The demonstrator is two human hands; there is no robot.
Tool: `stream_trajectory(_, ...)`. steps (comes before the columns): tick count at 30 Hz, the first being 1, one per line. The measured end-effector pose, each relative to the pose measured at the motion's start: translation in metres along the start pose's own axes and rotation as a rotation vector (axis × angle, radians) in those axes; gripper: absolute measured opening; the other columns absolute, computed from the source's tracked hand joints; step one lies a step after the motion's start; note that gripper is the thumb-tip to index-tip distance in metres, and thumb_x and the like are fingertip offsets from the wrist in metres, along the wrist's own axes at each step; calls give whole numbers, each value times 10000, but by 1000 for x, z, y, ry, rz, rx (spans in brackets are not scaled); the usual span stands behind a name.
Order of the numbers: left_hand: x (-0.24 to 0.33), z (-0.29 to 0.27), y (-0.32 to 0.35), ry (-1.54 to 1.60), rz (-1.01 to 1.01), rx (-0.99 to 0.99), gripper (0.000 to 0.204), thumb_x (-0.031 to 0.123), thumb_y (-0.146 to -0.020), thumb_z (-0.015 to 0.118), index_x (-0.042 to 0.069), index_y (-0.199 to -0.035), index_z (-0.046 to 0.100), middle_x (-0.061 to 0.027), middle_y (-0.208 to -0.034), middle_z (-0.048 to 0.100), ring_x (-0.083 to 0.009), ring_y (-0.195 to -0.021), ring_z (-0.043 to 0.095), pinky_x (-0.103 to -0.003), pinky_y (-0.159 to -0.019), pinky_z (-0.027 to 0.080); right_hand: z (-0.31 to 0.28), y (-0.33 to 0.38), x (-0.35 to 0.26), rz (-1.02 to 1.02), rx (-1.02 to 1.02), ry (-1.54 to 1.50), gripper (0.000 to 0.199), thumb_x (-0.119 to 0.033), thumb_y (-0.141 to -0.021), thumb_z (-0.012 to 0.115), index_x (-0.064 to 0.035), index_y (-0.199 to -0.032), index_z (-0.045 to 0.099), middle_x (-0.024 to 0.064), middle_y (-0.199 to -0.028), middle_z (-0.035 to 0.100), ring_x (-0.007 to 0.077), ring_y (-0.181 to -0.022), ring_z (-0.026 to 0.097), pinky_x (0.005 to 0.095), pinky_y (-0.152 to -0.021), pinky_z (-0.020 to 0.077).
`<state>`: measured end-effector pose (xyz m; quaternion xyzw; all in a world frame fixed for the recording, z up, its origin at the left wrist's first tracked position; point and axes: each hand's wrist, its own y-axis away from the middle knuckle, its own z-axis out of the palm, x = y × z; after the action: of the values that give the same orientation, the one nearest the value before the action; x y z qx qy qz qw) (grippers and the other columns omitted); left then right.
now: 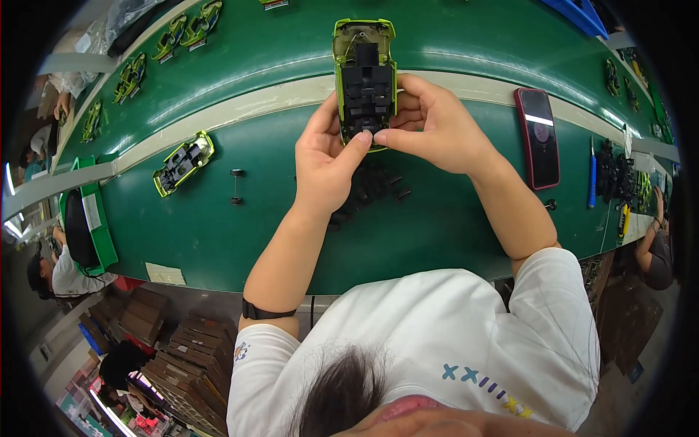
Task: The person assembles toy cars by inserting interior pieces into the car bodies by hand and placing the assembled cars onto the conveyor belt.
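toy car chassis [364,80] — between both grips | left hand [326,164], right hand [437,127] closed on it

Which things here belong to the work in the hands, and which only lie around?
In the work:
- lime-green toy car chassis, underside up, held by left hand and right hand
- pile of black wheel-and-axle parts
- single axle with wheels

Lying about:
- phone
- second chassis
- green bin
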<state>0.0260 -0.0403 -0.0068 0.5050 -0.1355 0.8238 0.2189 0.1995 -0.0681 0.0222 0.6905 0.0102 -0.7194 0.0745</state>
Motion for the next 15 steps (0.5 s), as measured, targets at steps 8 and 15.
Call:
stream_trajectory(8,-4,4,3,-121,80,-5,555,-72,-839,535,-85,-1349,319,-134,-1225,509,-181,-1112,519,-312,-935,443,2,5,-3,23,45,87,487,4,-740,674,6,-1191,491,84,-943,640,125,-831,630,252,-748,514)
stream_trajectory(15,-5,3,2,-112,50,37,552,-74,-831,537,-91,-1341,327,-137,-1210,522,-172,-1079,542,-297,-907,463,-2,3,-1,76,56,99,515,19,-734,679,1,-1208,478,112,-958,634,144,-834,638,273,-774,515)
